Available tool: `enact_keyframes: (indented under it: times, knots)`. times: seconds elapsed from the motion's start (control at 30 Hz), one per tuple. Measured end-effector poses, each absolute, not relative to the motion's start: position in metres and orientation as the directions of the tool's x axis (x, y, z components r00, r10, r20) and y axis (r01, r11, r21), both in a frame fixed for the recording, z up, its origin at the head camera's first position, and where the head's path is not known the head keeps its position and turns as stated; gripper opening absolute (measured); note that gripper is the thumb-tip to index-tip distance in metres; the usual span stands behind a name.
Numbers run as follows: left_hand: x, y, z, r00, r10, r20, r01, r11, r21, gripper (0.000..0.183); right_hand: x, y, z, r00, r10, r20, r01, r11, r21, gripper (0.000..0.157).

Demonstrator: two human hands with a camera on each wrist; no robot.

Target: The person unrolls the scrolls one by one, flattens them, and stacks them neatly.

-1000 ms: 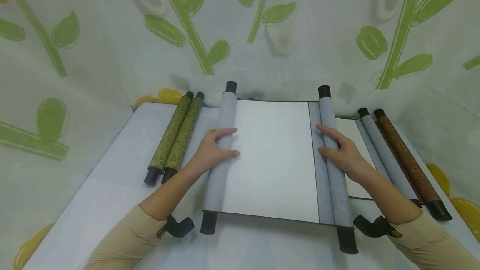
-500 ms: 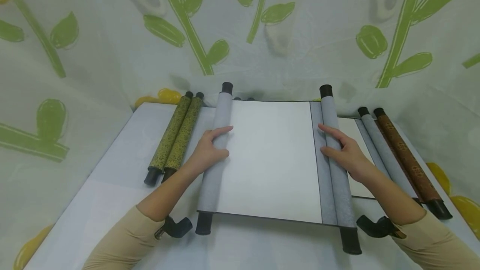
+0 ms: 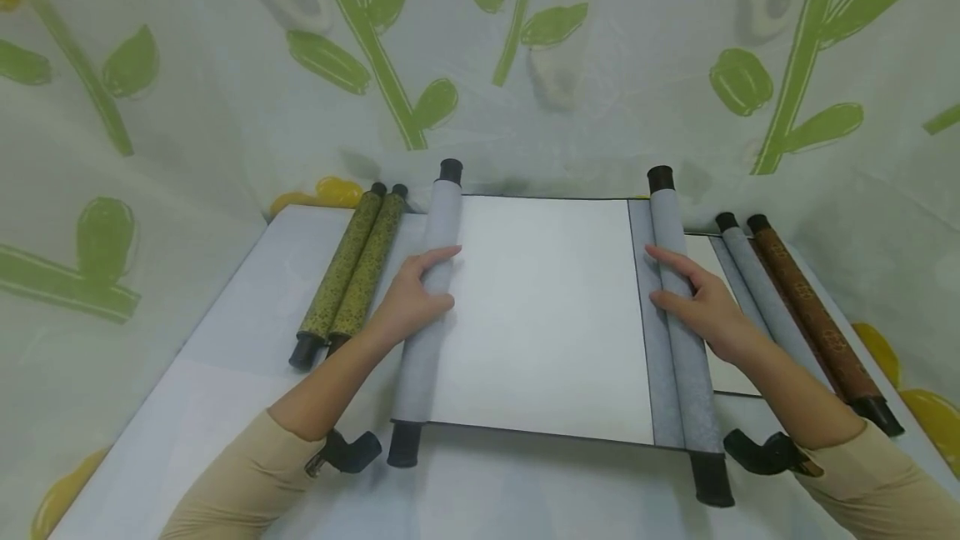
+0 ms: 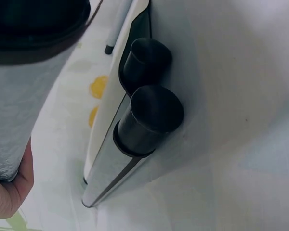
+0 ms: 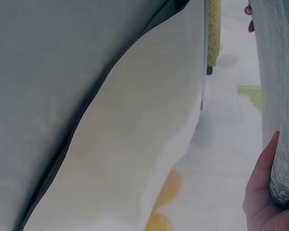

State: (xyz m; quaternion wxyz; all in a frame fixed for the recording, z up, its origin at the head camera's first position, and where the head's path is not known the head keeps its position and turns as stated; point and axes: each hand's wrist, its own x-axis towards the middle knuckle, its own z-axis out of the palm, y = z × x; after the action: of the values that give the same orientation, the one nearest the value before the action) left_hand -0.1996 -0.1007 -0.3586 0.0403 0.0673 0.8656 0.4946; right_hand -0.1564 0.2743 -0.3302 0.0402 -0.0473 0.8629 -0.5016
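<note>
A hanging scroll with blank white paper (image 3: 543,315) and grey borders is held partly unrolled between both hands. The left hand (image 3: 412,294) grips its left roll (image 3: 418,369), thumb and index finger reaching round onto the paper side. On the other end, the right hand (image 3: 701,302) holds the right roll (image 3: 688,373) the same way. Black knobs cap both rolls. The left wrist view has the grey roll (image 4: 19,106) above the left hand (image 4: 14,192). Beneath the held scroll lies a second unrolled one, its wavy white paper (image 5: 130,125) large in the right wrist view.
Two green patterned scrolls (image 3: 341,265) lie side by side at the left of the white table (image 3: 217,340). To the right are the second scroll's grey roll (image 3: 776,307) and a brown patterned scroll (image 3: 825,315). A flower-print curtain (image 3: 600,123) hangs behind.
The hands have moved apart, the left one leftward and the right one rightward. The rolls went with them, and a wider stretch of white paper shows.
</note>
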Motion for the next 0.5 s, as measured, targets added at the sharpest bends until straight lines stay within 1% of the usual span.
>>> enact_keyframes:
  times: [0.3,0.5]
  knots:
    - [-0.2004,-0.1019,-0.3576,-0.982,0.184,-0.041,0.064,0.531,0.845,0.083,-0.1548,0.2788,-0.3314,-0.995,-0.102,-0.006,-0.046,0.500,-0.865,0.063]
    - [-0.2013,-0.1034,-0.3618,-0.987,0.161,0.012,0.101,0.558,0.824,0.081,-0.1535,0.2798,-0.3320,-0.995,-0.103,0.001,-0.051,0.492,-0.869,0.063]
